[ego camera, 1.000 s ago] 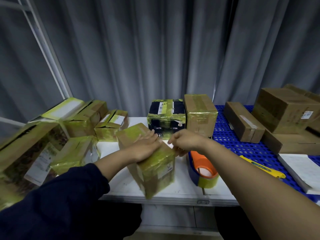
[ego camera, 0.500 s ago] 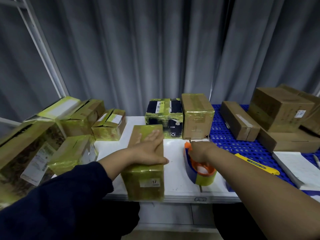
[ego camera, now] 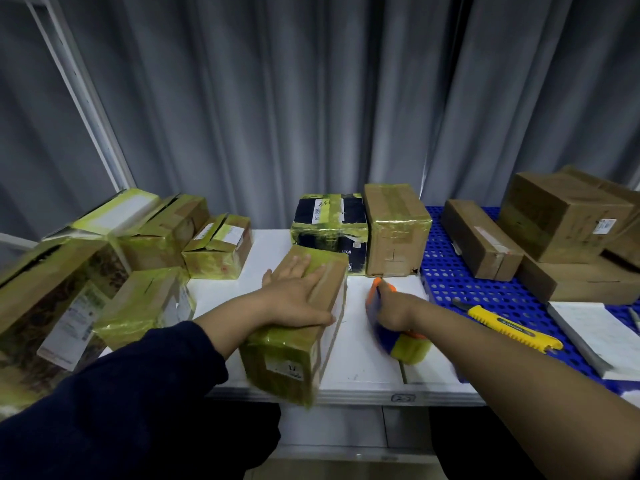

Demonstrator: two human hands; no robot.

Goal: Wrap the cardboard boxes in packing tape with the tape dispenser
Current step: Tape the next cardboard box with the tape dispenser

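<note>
Lower centre, the left hand (ego camera: 294, 299) presses flat, fingers straight, on the partly taped cardboard box (ego camera: 277, 375) at the front edge of the white table (ego camera: 363, 370), while the right hand (ego camera: 394, 308) clasps the tape dispenser (ego camera: 408, 346) just beside it, likely about to carry tape onto bare cardboard; grey curtains (ego camera: 277, 98) hang behind.

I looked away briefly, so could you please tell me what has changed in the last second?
The right hand left the box and moved right to take hold of the tape dispenser. The box turned to point at the table's front edge. The left hand stayed flat on it; other boxes unmoved.
</note>
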